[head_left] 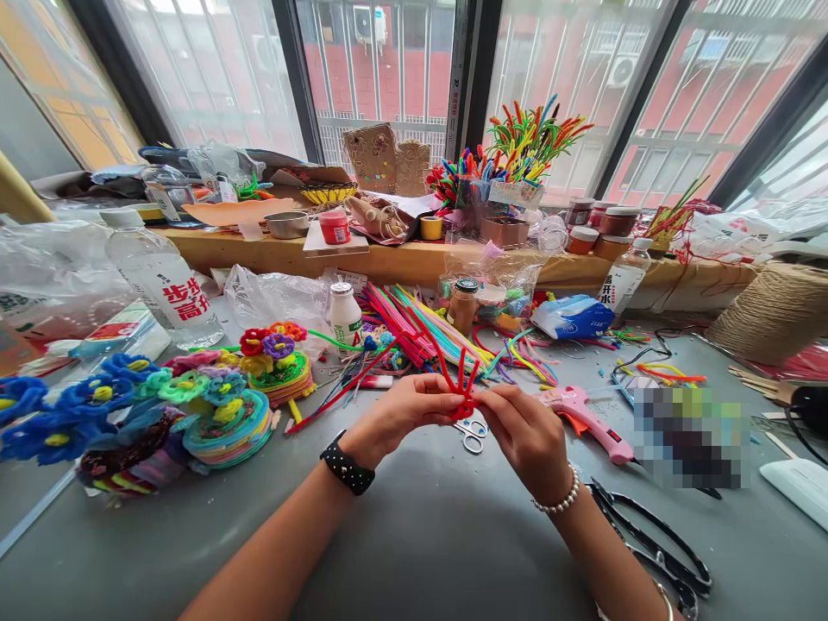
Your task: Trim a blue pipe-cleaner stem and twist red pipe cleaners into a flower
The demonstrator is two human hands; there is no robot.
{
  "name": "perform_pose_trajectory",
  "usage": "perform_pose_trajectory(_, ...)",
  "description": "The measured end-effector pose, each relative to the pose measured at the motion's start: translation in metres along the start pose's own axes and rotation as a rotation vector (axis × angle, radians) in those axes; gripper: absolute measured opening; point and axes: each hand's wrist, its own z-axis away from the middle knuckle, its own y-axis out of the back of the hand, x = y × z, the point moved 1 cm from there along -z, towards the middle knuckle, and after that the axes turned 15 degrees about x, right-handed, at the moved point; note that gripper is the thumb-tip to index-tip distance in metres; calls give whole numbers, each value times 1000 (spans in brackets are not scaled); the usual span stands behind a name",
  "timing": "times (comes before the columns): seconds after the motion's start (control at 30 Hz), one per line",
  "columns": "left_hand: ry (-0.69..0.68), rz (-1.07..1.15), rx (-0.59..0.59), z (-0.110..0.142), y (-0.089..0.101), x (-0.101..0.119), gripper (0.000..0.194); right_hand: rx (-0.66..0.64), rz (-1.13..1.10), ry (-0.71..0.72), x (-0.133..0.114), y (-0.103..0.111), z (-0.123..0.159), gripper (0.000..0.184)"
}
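Observation:
Both hands meet above the middle of the grey table around a red pipe cleaner (463, 409) bent into loops, with a few straight ends sticking up. My left hand (414, 405) pinches it from the left, thumb and fingers pressed together. From the right, my right hand (521, 431) grips it between thumb and fingertips. Just below them lie small scissors (472, 442) with silver handles. Behind the hands is a bundle of coloured pipe cleaners (414, 332), pink, red, yellow and teal.
Finished pipe-cleaner flowers (97, 397) crowd the left side. A pink glue gun (599, 427) and large black-handled scissors (653, 535) lie at right. A water bottle (161, 280), a small white bottle (345, 317), a brown jar (462, 310) and a twine spool (769, 306) stand farther back.

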Motion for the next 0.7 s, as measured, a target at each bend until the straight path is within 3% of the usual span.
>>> perform_pose_trajectory(0.43, -345, -306, 171, -2, -9, -4, 16, -186, -173, -487, 0, -7, -1, 8)
perform_pose_trajectory(0.7, -733, -727, 267, 4, -11, -5, 8, -236, -229, -717, 1, -9, -3, 11)
